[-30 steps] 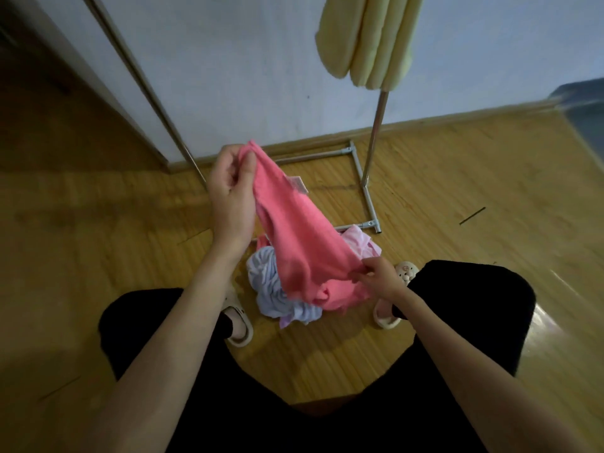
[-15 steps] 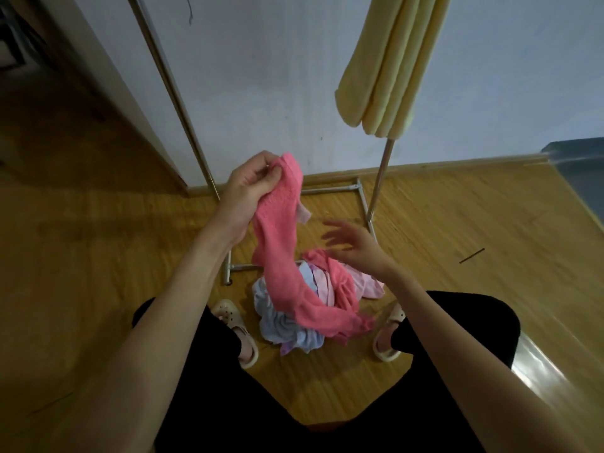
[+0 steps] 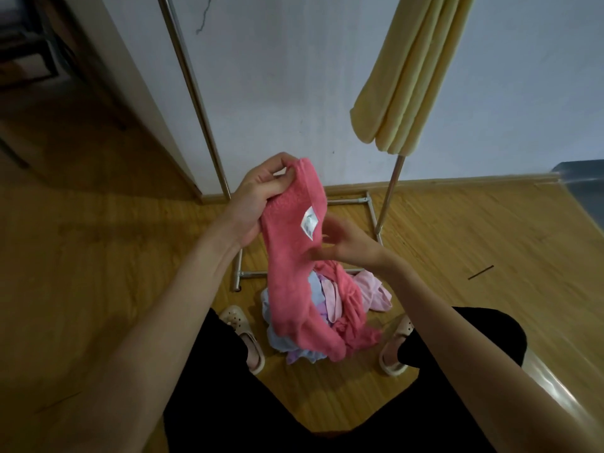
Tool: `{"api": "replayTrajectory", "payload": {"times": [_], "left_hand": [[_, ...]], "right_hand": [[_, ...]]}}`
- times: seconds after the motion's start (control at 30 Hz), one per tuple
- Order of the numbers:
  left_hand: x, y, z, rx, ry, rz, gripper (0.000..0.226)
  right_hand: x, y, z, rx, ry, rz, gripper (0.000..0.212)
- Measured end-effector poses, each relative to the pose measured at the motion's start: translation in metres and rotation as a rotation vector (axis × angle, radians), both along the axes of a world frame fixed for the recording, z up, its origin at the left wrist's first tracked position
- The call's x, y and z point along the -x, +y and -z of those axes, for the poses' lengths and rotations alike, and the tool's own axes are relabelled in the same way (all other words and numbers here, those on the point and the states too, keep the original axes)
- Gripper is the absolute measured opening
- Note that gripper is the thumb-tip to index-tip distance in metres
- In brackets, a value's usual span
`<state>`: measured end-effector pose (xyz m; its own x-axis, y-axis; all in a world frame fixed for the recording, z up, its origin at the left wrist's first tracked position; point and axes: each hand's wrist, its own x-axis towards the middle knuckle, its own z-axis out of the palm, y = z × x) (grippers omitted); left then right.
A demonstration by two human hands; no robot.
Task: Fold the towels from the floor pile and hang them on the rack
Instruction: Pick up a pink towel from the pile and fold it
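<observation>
A: Pinching the pink towel's (image 3: 287, 256) top corner, the left hand (image 3: 258, 197) holds it at frame centre, tail trailing onto the floor pile (image 3: 313, 322)

B: Right hand (image 3: 346, 246), fingers spread loose, should find the opposite corner, I'd say. The white label (image 3: 309, 225)?

A: Its print is too small to read

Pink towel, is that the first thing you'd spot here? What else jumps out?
Yes. The pink towel hangs mid-picture, its top pinched by the left hand, while the right hand reaches in beside its white label. Its lower end droops onto the floor pile between the person's feet. A folded yellow towel hangs on the rack, upper right.
</observation>
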<state>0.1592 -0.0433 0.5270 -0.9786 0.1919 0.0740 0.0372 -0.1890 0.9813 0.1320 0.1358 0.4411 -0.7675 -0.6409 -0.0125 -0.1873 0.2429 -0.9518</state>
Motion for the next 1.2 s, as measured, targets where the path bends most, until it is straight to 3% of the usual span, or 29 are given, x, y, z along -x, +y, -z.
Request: {"api": "replayTrajectory", "payload": {"times": [0.13,0.17,0.23,0.33,0.63,0.73,0.83,0.93,1.03,1.2], "left_hand": [[0.001,-0.001,-0.005,0.042,0.022,-0.102,0.027],[0.001,-0.002,-0.006,0.004,0.018,-0.181,0.026],[0.001,-0.008,-0.009,-0.101,0.003,-0.344,0.022],[-0.002,-0.016,-0.014,-0.195,-0.013,-0.476,0.020],[-0.016,-0.010,-0.015,-0.214,-0.066,-0.508,0.018],[-0.012,-0.019,-0.002,-0.242,-0.146,-0.647,0.016],[-0.002,-0.040,0.023,-0.129,-0.276,-0.824,0.016],[0.000,-0.055,0.052,0.034,-0.457,-0.838,0.011],[-0.008,-0.054,0.068,0.067,-0.588,-0.811,0.012],[-0.023,-0.030,0.069,0.108,-0.445,-0.641,0.012]], "right_hand": [[0.002,-0.002,-0.017,0.004,0.019,-0.024,0.015],[0.003,0.000,-0.017,-0.002,0.037,-0.020,0.013],[0.003,0.008,-0.013,-0.017,0.059,0.003,0.030],[-0.001,0.022,-0.001,-0.043,0.010,0.055,0.025],[-0.023,0.040,0.078,-0.214,-0.203,0.336,0.017],[-0.028,0.047,0.093,-0.117,-0.312,0.503,0.037],[-0.028,0.053,0.084,0.013,-0.471,0.678,0.019],[-0.021,0.057,0.069,0.082,-0.597,0.737,0.032],[-0.018,0.049,0.051,0.164,-0.727,0.758,0.040],[-0.019,0.022,0.019,0.323,-0.711,0.872,0.011]]}}
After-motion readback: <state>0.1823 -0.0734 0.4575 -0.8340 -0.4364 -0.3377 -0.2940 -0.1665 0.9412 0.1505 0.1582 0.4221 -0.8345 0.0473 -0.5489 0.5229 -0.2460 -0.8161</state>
